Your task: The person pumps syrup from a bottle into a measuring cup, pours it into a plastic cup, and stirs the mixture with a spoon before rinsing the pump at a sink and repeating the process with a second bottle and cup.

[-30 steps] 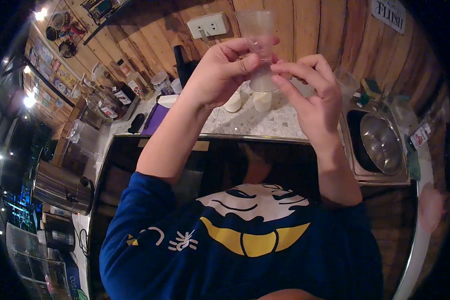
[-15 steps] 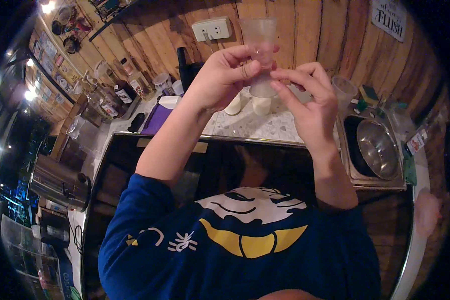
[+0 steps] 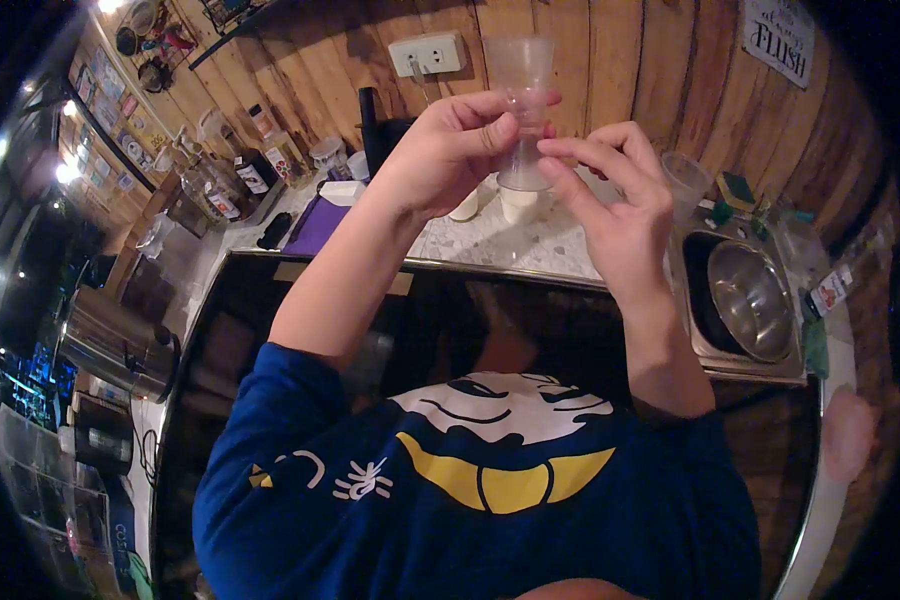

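Observation:
My left hand [image 3: 470, 140] is closed around the narrow waist of a clear plastic jigger [image 3: 522, 65], held upright above the counter. It flares wide at the top and widens again toward the bottom. At its lower right side, the thumb and index finger of my right hand [image 3: 620, 185] are pinched together against the plastic. Anything small between those fingertips is too fine to make out. Behind and below stand two small cups, a left cup [image 3: 464, 208] and a right cup [image 3: 519, 208], both whitish and partly hidden by my hands.
On the speckled counter [image 3: 510, 245], a purple cloth [image 3: 315, 226] and several bottles [image 3: 252, 175] stand to the left. A clear plastic cup [image 3: 684, 180] is beside the sink, which holds a metal bowl [image 3: 750, 300]. A socket [image 3: 427, 55] is on the wooden wall.
Both hands keep their hold on the jigger almost unchanged. The view has shifted slightly, so the counter and sink sit a little differently in the picture.

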Tool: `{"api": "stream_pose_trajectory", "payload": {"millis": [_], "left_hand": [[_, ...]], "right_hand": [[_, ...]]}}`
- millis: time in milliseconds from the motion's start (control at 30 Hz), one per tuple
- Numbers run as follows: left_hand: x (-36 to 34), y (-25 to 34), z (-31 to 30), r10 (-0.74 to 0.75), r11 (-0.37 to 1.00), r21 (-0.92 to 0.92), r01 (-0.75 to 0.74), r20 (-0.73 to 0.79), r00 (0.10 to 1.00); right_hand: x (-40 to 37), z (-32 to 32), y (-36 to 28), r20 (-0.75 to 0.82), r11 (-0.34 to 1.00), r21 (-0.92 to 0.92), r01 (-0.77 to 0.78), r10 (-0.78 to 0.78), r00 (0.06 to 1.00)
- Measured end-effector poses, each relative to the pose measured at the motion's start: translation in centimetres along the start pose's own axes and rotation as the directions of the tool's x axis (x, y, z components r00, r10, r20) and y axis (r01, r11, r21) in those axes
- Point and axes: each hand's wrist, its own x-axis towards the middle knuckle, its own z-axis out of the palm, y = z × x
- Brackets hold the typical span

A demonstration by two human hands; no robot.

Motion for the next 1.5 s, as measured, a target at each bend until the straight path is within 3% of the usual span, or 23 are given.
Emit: {"api": "stream_pose_trajectory", "payload": {"millis": [200, 1500], "left_hand": [[0.2, -0.5, 0.6, 0.024, 1.000, -0.008, -0.024, 0.002, 1.000], [-0.6, -1.0, 5.8, 0.063, 0.994, 0.091, -0.055, -0.085, 0.994]], "right_hand": [[0.1, -1.2, -0.6, 0.036, 0.990, 0.104, -0.094, 0.091, 0.995], [-0.3, -5.5, 0.1, 0.136, 0.983, 0.181, 0.009, -0.035, 0.990]]}}
